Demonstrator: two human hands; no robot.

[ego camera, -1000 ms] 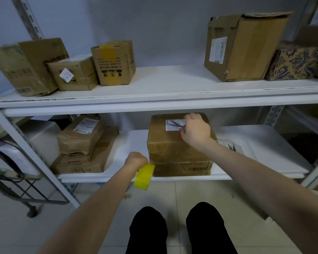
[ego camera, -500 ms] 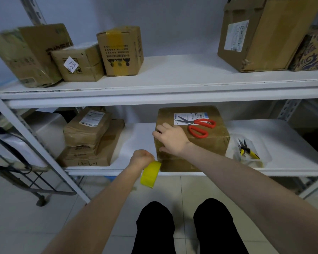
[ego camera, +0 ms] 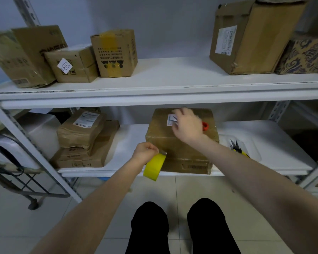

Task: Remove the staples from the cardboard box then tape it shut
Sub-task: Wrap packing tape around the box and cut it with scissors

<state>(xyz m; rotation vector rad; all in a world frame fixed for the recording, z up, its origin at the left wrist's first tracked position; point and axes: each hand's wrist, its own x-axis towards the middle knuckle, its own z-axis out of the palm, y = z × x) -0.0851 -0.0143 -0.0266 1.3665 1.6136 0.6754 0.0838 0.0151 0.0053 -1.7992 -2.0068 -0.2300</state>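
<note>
We find the box dead centre on the lower shelf. The left hand clutches a tape roll at the box's 7 o'clock corner. The right hand covers the scissors on the box top, a red handle showing at its 3 o'clock; whether it grasps them, we cannot tell. Pliers lie at the box's 3 o'clock.

Left hand grips tape roll; right hand outstretched, palm down, blurred.
</note>
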